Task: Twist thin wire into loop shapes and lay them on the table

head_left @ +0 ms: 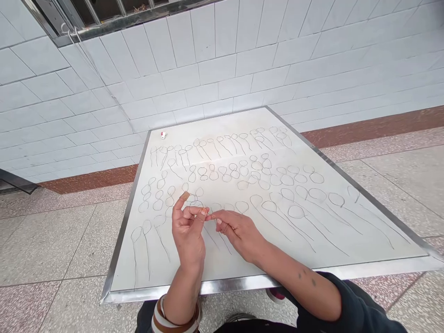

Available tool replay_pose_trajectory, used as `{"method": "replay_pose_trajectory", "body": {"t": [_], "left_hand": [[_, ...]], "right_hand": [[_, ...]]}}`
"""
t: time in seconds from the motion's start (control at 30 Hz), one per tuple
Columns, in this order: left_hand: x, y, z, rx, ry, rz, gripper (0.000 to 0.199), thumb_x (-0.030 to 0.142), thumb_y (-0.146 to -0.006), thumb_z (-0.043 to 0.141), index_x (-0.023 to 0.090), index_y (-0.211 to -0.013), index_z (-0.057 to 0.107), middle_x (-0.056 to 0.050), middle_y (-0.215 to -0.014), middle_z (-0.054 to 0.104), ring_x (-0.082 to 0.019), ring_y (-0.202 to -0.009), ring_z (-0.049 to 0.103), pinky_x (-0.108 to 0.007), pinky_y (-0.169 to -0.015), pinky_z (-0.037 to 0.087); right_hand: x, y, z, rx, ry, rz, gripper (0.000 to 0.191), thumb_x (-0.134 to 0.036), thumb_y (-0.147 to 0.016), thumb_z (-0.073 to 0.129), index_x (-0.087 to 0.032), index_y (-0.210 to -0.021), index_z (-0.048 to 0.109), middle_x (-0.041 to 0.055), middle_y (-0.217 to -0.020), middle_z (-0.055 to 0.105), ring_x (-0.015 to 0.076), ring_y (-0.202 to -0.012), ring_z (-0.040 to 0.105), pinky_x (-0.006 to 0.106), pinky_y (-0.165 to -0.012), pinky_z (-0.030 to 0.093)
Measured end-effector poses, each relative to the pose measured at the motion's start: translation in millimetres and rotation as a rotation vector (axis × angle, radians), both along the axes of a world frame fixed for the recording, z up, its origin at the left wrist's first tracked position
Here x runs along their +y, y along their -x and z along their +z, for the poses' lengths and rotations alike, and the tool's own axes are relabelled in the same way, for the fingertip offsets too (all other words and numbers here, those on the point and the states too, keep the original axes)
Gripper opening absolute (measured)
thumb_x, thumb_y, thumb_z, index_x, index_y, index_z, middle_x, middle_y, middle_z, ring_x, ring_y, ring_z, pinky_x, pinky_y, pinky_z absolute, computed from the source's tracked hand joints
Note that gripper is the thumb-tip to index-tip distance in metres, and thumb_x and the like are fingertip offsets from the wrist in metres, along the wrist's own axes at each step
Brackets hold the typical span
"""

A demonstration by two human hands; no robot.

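The left hand (190, 227) and right hand (243, 232) are pinching a thin wire (196, 201) between fingertips; looped wires (305, 216) are lying in rows across the bench (222, 123)

- Bright, diffuse light fills your view, leaving shadows faint and soft.
- Your white tabletop (215, 127) carries a pale sheen; its metal rim (243, 283) glints.
- Wide-angle distortion slants the wall tiles (187, 41) before you, softening toward the upper right.
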State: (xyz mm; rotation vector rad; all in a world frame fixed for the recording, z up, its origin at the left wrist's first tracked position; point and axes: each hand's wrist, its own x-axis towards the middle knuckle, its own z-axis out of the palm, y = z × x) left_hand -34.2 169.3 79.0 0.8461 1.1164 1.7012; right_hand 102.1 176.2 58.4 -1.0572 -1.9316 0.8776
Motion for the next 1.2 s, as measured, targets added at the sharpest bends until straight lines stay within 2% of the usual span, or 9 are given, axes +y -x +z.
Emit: {"method": "replay_pose_trajectory", "body": {"t": [0.1, 0.23, 0.4, 0.5, 0.73, 1.0, 1.1, 1.2], "left_hand": [[0, -3, 0.5, 0.014, 0.005, 0.004, 0.056, 0.02, -0.078, 0.073, 0.026, -0.13, 0.053, 0.005, -0.07, 0.062, -0.012, -0.072, 0.064, -0.031, -0.084, 0.051], [1, -6, -0.5, 0.01, 0.016, -0.072, 0.057, 0.021, -0.079, 0.073, 0.025, -0.132, 0.052, 0.004, -0.071, 0.063, -0.012, -0.071, 0.064, -0.03, -0.083, 0.051], [1, -6, -3.2, 0.018, 0.004, -0.072, 0.059, 0.022, -0.078, 0.073, 0.026, -0.133, 0.052, 0.005, -0.07, 0.06, -0.012, -0.071, 0.063, -0.031, -0.081, 0.051], [1, -8, -4.5, 0.031, -0.015, -0.047, 0.057, 0.023, -0.079, 0.072, 0.026, -0.132, 0.053, 0.005, -0.071, 0.061, -0.012, -0.07, 0.062, -0.03, -0.081, 0.051], [-2, -7, -1.5, 0.035, -0.069, 0.065, 0.052, 0.021, -0.079, 0.072, 0.027, -0.129, 0.058, 0.004, -0.071, 0.062, -0.011, -0.07, 0.061, -0.029, -0.081, 0.051], [3, 12, 7.2, 0.068, -0.158, 0.223, 0.051, 0.016, -0.075, 0.074, 0.026, -0.124, 0.062, 0.005, -0.069, 0.062, -0.01, -0.066, 0.061, -0.03, -0.081, 0.051], [6, 23, 9.1, 0.068, -0.195, 0.273, 0.05, 0.015, -0.075, 0.074, 0.025, -0.123, 0.062, 0.005, -0.07, 0.062, -0.011, -0.067, 0.06, -0.029, -0.077, 0.052], [7, 28, 8.7, 0.09, -0.199, 0.23, 0.051, 0.015, -0.074, 0.074, 0.025, -0.123, 0.062, 0.005, -0.068, 0.061, -0.011, -0.068, 0.06, -0.029, -0.075, 0.053]], "right_hand": [[1, 2, 0.7, -0.033, -0.002, -0.011, 0.022, -0.022, -0.098, 0.04, -0.023, -0.107, 0.06, -0.0003, -0.079, 0.066, 0.0145, -0.074, 0.061, 0.028, -0.068, 0.049], [4, 4, -2.2, -0.031, -0.044, -0.07, 0.014, -0.025, -0.097, 0.047, -0.023, -0.105, 0.059, -0.0005, -0.081, 0.067, 0.0138, -0.072, 0.063, 0.027, -0.066, 0.05], [6, 2, -4.9, -0.092, -0.168, -0.078, 0.024, -0.02, -0.098, 0.04, -0.023, -0.108, 0.061, 0.0014, -0.079, 0.066, 0.0151, -0.073, 0.062, 0.027, -0.066, 0.05], [5, 1, -3.7, -0.066, -0.18, -0.069, 0.028, -0.017, -0.098, 0.038, -0.023, -0.109, 0.062, 0.0017, -0.078, 0.065, 0.0144, -0.072, 0.06, 0.026, -0.065, 0.05], [2, 1, 2.0, 0.011, -0.136, -0.027, 0.024, -0.017, -0.098, 0.039, -0.023, -0.105, 0.061, -0.0004, -0.077, 0.064, 0.0128, -0.072, 0.06, 0.025, -0.066, 0.049], [2, 2, -3.3, -0.074, -0.09, 0.019, 0.019, -0.021, -0.099, 0.037, -0.022, -0.096, 0.056, -0.0004, -0.074, 0.062, 0.0135, -0.069, 0.059, 0.025, -0.063, 0.048], [9, -6, -1.9, -0.127, 0.011, 0.088, 0.02, -0.021, -0.099, 0.036, -0.022, -0.094, 0.056, -0.0009, -0.076, 0.063, 0.0133, -0.07, 0.06, 0.026, -0.064, 0.048], [19, -22, 6.2, -0.181, 0.143, 0.112, 0.022, -0.023, -0.099, 0.036, -0.024, -0.092, 0.057, -0.002, -0.08, 0.066, 0.0132, -0.072, 0.061, 0.027, -0.065, 0.048]]}}
